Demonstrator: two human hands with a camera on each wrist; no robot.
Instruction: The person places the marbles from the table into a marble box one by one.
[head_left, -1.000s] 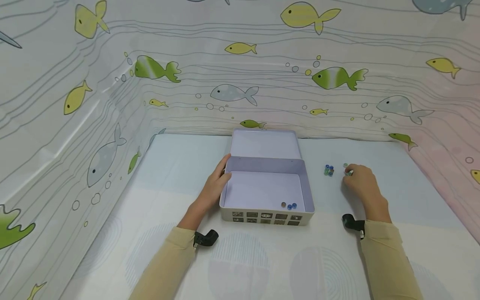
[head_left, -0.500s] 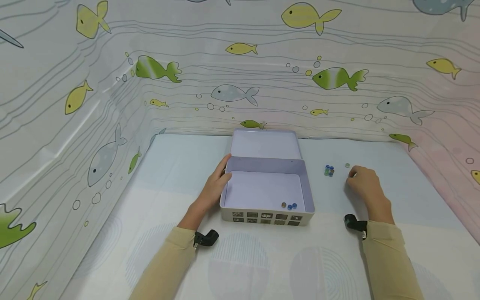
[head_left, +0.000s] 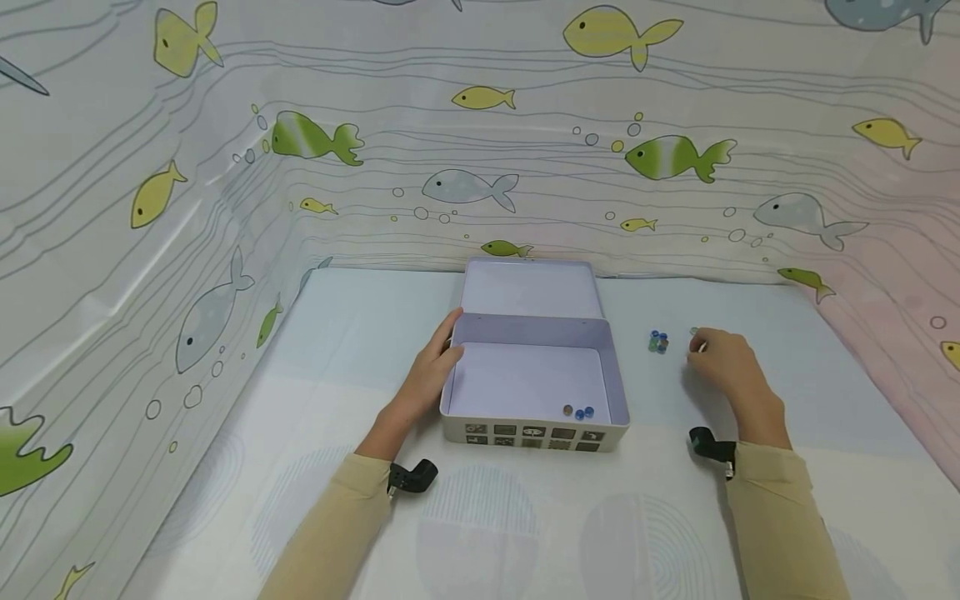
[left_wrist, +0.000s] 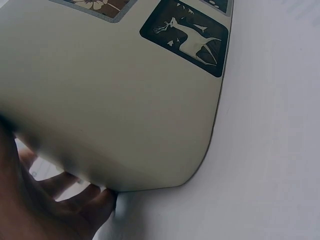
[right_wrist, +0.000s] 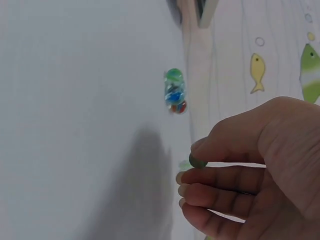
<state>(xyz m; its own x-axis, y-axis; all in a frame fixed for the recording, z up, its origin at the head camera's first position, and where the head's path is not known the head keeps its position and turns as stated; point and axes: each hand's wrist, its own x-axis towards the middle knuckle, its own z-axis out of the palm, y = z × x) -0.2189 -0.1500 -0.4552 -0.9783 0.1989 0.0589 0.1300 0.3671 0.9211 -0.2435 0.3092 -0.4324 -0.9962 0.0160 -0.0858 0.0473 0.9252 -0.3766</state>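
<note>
My left hand (head_left: 433, 367) grips the left wall of an open tin box (head_left: 517, 433), thumb at the rim and fingers outside. In the left wrist view, its curled fingers (left_wrist: 75, 205) lie along the underside edge of the box (left_wrist: 125, 110). Three marbles, among them a blue marble (head_left: 588, 412), lie in the box's near right corner. To the right of the box, my right hand (head_left: 727, 367) pinches a dark green marble (right_wrist: 198, 161) between thumb and fingers, just above the table. A pale green marble (right_wrist: 184, 165) sits behind its fingertips, partly hidden.
A tight cluster of several marbles (head_left: 657, 342), blue, green and reddish, rests between the box and my right hand. The box's lid (head_left: 528, 287) leans back open towards the fish-patterned backdrop (head_left: 540, 183). Pale patterned cloth (head_left: 360, 308) covers the table.
My right hand shifted slightly right and nearer, then back left and away, and now partly covers the pale marble in the head view. The left hand and box have stayed put.
</note>
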